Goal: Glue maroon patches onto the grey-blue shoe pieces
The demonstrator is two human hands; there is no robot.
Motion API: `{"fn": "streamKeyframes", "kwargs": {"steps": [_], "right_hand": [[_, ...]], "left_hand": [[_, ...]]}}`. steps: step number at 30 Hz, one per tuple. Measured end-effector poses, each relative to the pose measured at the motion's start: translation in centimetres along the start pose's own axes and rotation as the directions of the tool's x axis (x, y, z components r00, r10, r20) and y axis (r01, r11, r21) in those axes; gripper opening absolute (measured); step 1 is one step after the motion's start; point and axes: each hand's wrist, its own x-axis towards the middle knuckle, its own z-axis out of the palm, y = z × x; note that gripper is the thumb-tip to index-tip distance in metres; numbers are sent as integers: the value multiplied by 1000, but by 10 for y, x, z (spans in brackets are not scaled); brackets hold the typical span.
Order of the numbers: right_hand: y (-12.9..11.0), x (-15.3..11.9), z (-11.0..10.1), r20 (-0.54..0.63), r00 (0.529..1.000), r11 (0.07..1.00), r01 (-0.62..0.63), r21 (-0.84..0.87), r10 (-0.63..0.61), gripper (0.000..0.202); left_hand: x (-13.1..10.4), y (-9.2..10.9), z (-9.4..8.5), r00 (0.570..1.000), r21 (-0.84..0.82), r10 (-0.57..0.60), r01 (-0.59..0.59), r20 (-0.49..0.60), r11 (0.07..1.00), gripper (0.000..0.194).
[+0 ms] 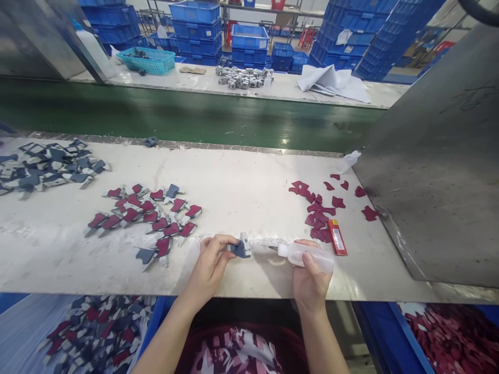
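My left hand pinches a small blue-and-white plastic part just above the worktable. In my right hand lies a translucent squeeze bottle, tilted nearly flat. Its thin needle tip points left at the part, with a gap between them. To the right of the bottle is a red lighter. Dark red cut pieces are heaped behind it. Left of my left hand sit several parts with red faces, and a blue-faced part lies near them.
A pile of blue-and-white parts covers the far left of the table. A metal panel bounds the right side. Below the edge are bins of finished-looking parts and red pieces. A green belt runs behind.
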Motion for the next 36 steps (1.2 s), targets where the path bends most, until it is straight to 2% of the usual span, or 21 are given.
{"fn": "streamKeyframes", "kwargs": {"steps": [5, 8, 11, 15, 19, 23, 30, 36], "right_hand": [[-2, 1, 2, -10, 1000, 1000, -12, -20, 11, 21], [-3, 2, 2, 2, 1000, 999, -13, -34, 13, 21], [-1, 1, 0, -9, 1000, 999, -12, -40, 11, 22], [0, -3, 0, -39, 999, 988, -5, -151, -1, 26], [-7, -8, 7, 36, 999, 942, 46, -332, -36, 27], [-14, -7, 16, 83, 997, 894, 47, -445, -11, 28], [-17, -6, 20, 121, 993, 892, 54, -449, 1, 25], [-19, -8, 24, 92, 996, 882, 23, -471, 23, 27]], "left_hand": [[-4, -6, -2, 999, -91, -19, 22, 32, 996, 19], [-4, -6, -3, 998, -90, -51, 54, 31, 995, 20], [0, -1, 1, 998, -17, -60, 60, 17, 998, 18], [6, 8, 10, 1000, 185, -28, 28, -6, 982, 12], [9, 10, 15, 1000, 315, -16, 9, 21, 949, 9], [9, 8, 16, 999, 341, 1, -12, 34, 940, 9], [10, 10, 14, 999, 332, -6, -6, 35, 943, 12], [11, 10, 14, 1000, 322, -6, -3, 29, 947, 13]]}}
